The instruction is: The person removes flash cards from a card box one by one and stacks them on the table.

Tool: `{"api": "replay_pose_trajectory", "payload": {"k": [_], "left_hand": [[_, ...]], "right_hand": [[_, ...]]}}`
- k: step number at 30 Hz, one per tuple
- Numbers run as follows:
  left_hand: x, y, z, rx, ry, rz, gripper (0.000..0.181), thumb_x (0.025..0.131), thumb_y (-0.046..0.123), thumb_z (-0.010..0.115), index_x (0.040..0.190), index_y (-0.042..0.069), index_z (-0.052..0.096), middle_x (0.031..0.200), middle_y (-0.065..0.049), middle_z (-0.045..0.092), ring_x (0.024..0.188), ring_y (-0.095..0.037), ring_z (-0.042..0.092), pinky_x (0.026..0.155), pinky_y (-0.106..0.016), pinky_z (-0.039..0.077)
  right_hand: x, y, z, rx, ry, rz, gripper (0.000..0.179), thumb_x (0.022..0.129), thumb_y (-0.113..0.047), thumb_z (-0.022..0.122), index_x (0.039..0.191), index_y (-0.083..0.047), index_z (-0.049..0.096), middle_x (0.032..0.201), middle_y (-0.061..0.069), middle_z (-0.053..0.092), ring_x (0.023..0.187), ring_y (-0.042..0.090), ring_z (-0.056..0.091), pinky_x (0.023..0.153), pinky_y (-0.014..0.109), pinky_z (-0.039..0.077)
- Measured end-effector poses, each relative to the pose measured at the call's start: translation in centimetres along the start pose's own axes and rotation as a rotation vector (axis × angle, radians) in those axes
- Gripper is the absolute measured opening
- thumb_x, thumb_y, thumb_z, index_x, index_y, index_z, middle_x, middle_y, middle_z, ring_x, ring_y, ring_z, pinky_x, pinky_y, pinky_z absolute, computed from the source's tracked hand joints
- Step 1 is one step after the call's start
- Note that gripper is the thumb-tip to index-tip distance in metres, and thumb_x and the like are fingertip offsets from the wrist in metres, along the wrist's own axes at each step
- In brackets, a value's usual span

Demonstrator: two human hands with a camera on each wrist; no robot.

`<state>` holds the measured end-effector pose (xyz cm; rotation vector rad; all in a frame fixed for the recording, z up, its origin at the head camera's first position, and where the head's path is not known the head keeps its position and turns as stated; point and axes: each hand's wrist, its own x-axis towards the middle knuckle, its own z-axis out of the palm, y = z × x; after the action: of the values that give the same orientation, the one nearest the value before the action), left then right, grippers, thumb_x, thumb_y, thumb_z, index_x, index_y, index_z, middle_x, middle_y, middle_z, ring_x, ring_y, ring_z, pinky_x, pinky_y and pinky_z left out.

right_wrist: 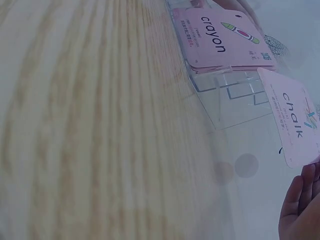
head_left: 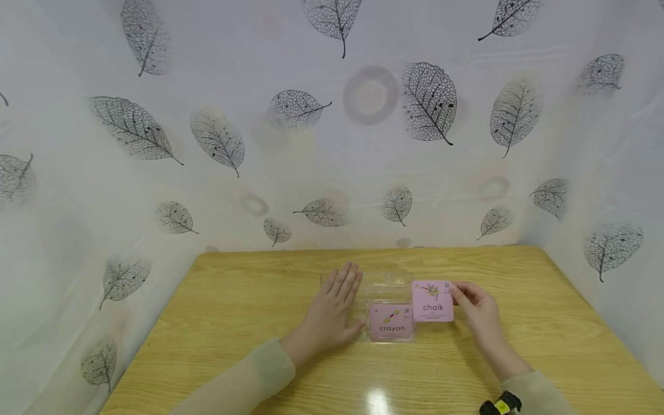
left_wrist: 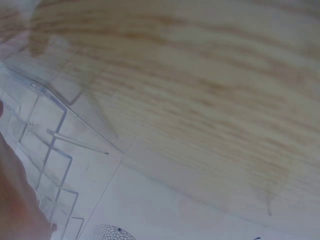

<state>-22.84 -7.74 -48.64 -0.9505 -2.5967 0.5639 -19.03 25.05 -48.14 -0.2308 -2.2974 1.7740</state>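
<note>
Chalk card point(head_left: 433, 314) is pinched at its right edge by the right hand point(head_left: 478, 311), beside the clear rack point(head_left: 391, 294) on the bench point(head_left: 233, 305). A crayon card point(head_left: 391, 323) sits in the rack's front slot; the left hand point(head_left: 333, 308) lies over the rack's left side, fingers straight.

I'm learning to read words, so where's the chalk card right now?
In the head view, the chalk card is right of centre, just right of the crayon card, with the right hand holding its right edge.
</note>
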Motion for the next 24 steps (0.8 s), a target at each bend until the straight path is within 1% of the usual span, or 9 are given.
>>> {"api": "replay_pose_trajectory", "payload": {"k": [5,11,17,20,24], "left_hand": [[0.0,0.0,0.0,0.002,-0.006,0.001,0.1,0.104,0.074,0.03,0.17,0.001,0.01,0.179,-0.018,0.001,0.168,-0.033,0.005,0.138,-0.044,0.016],[0.0,0.0,0.1,-0.005,-0.005,0.003,0.101,0.104,0.074,0.031,0.17,0.001,0.01,0.179,-0.018,0.001,0.168,-0.033,0.005,0.138,-0.044,0.015],[0.0,0.0,0.1,-0.014,-0.001,0.001,0.101,0.104,0.074,0.031,0.17,0.001,0.01,0.179,-0.018,0.001,0.168,-0.033,0.005,0.138,-0.044,0.015],[0.0,0.0,0.1,-0.012,0.006,-0.001,0.101,0.103,0.074,0.032,0.17,0.001,0.01,0.179,-0.018,0.002,0.168,-0.033,0.005,0.138,-0.044,0.015],[0.0,0.0,0.1,-0.005,0.012,-0.003,0.101,0.103,0.075,0.032,0.17,0.001,0.011,0.18,-0.018,0.003,0.168,-0.033,0.007,0.137,-0.044,0.016]], "right_hand": [[0.0,0.2,-0.6,-0.025,0.007,0.042,0.043,0.111,-0.02,0.056,0.134,0.015,0.059,0.086,-0.033,0.062,0.084,-0.009,0.061,0.077,0.011,0.055],[0.2,0.6,-1.1,-0.054,0.018,0.084,0.044,0.112,-0.021,0.054,0.136,0.015,0.058,0.084,-0.034,0.06,0.083,-0.01,0.059,0.076,0.009,0.054],[0.3,1.0,-1.5,-0.045,0.032,0.133,0.042,0.111,-0.02,0.055,0.136,0.014,0.058,0.083,-0.035,0.06,0.083,-0.012,0.06,0.077,0.008,0.054],[0.5,1.2,-1.7,-0.044,0.033,0.158,0.043,0.111,-0.021,0.055,0.137,0.014,0.057,0.086,-0.032,0.061,0.084,-0.012,0.06,0.078,0.008,0.055],[0.7,1.6,-1.9,-0.073,0.036,0.197,0.045,0.111,-0.023,0.056,0.139,0.013,0.057,0.092,-0.025,0.062,0.085,-0.014,0.057,0.078,0.008,0.056]]}}
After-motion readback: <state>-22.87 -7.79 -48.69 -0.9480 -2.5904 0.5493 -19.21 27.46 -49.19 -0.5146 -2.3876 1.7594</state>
